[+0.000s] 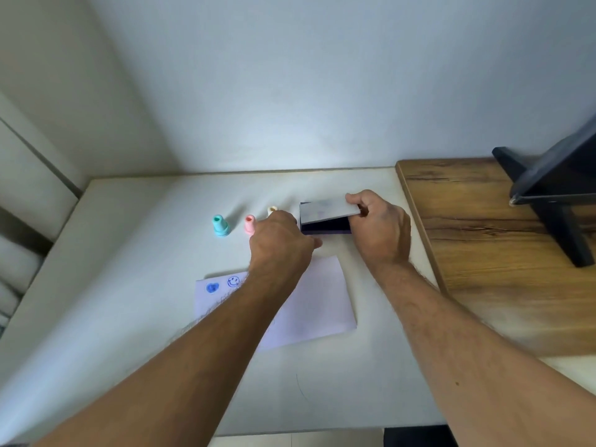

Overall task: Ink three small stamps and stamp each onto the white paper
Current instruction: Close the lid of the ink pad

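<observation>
The ink pad is sitting toward the far side of the white tabletop, and everything else is being placed from it. Its grey lid is standing tilted over the dark blue base, raised at the right end and leaving a gap where the dark pad is showing. The right hand is holding that lid at its right end, with the thumb lying on top and the other fingers curling beneath the edge, so its grip is pinching the lid.

The left hand is resting just left of the ink pad, knuckles up, with its fingertips reaching the pad's left end; the fingers are hidden from this angle, so I cannot tell whether its grip is spread or closed on anything.

Left of the ink pad, three small stamps are standing upright in a row: the cream stamp nearest, partly hidden behind the left hand, then the pink stamp, then the teal stamp farthest out.

In front of the ink pad, nearer the person, the white paper is lying flat, with the left forearm crossing over it. Two blue prints are showing near its far left corner: a solid blot and a smiley face.

To the right of the ink pad, a wooden surface is adjoining the tabletop and carrying a black stand.
</observation>
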The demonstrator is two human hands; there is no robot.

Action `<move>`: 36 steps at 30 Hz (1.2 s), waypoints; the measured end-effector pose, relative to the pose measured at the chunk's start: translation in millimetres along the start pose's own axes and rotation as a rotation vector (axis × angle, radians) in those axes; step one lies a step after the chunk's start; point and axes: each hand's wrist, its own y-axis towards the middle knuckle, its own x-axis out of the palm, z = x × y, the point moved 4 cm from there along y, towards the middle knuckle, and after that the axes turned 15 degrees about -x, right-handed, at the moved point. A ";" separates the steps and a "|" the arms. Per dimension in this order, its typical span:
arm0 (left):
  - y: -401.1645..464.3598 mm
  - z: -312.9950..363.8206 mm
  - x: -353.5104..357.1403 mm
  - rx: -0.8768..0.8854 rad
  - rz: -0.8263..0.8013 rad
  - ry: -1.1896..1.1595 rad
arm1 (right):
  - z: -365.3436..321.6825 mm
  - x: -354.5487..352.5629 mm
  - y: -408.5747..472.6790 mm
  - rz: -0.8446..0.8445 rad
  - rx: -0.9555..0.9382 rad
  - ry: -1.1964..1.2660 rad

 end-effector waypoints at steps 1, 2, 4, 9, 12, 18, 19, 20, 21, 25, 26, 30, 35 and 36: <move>2.5 -0.4 1.6 -0.003 -0.005 -0.009 | 1.3 -0.4 1.1 -0.001 0.015 0.002; 4.4 -0.2 3.0 0.003 -0.005 -0.007 | 2.6 -0.5 2.0 -0.012 0.022 0.001; 7.3 1.3 5.5 0.028 0.018 0.017 | 3.3 -0.7 2.6 -0.053 -0.002 -0.007; 6.0 5.3 6.8 0.070 0.075 0.046 | 4.1 -4.1 3.0 -0.100 -0.043 -0.020; 7.6 5.2 9.4 0.068 0.094 0.033 | 5.4 -4.8 2.7 -0.140 -0.028 -0.006; 13.9 6.7 11.6 0.040 0.101 0.029 | -6.8 -0.8 6.8 -0.523 -0.178 -0.030; 14.9 6.5 11.6 0.036 0.102 0.025 | -8.7 1.0 7.3 -0.570 -0.187 -0.064; 15.7 6.3 11.8 0.029 0.098 0.019 | -9.7 3.3 7.8 -0.594 -0.198 -0.098; 16.2 5.7 12.3 0.020 0.089 0.008 | -10.5 5.7 8.1 -0.599 -0.210 -0.128; 15.5 3.2 13.0 0.019 0.075 -0.023 | -9.4 8.4 12.1 -0.550 -0.156 -0.106; 16.1 2.4 13.0 0.020 0.077 -0.026 | -8.6 7.9 13.0 -0.544 -0.137 -0.074; 19.9 1.8 13.3 0.005 0.054 -0.045 | -8.3 3.7 13.7 -0.543 -0.138 -0.045; 13.0 6.1 9.1 0.059 0.073 -0.011 | -14.6 5.0 14.1 -0.556 -0.231 -0.165; 11.4 6.6 8.8 0.083 0.091 0.008 | -15.3 5.1 15.0 -0.567 -0.240 -0.176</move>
